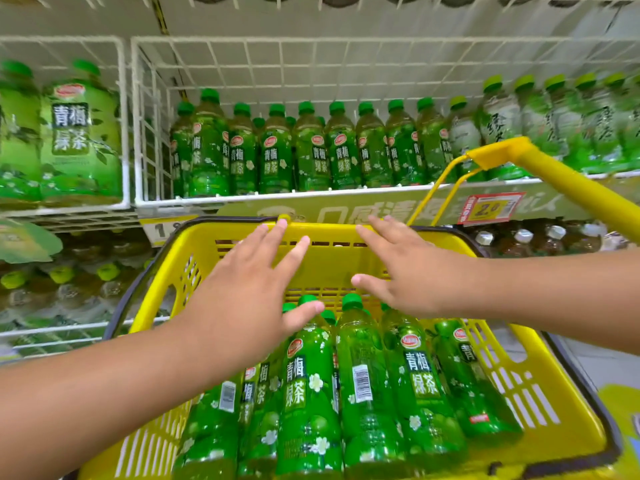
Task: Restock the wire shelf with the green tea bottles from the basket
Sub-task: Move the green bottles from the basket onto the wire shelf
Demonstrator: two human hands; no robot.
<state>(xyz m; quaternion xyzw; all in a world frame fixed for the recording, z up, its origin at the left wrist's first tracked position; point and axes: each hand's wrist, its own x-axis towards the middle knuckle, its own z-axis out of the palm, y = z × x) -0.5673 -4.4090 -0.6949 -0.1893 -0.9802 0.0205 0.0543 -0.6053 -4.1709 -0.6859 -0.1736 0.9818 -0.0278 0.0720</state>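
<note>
White wire shelf [242, 199] ahead carries a row of green tea bottles; more green tea bottles [367, 375] lie in the yellow basket [540, 403] below me. Full and smooth, they should feel heavy, firm and a bit slippery, so I'd take one round the body under the cap. My left hand [242, 289] and right hand [412, 271] hover spread, holding nothing.

The light is bright and even, with only soft shadows. Small glare spots shine on the bottles in the basket [370, 393]. The centre is sharp; the left and right edges are blurred, and the wire shelf [242, 199] lines bend from wide-angle distortion.
</note>
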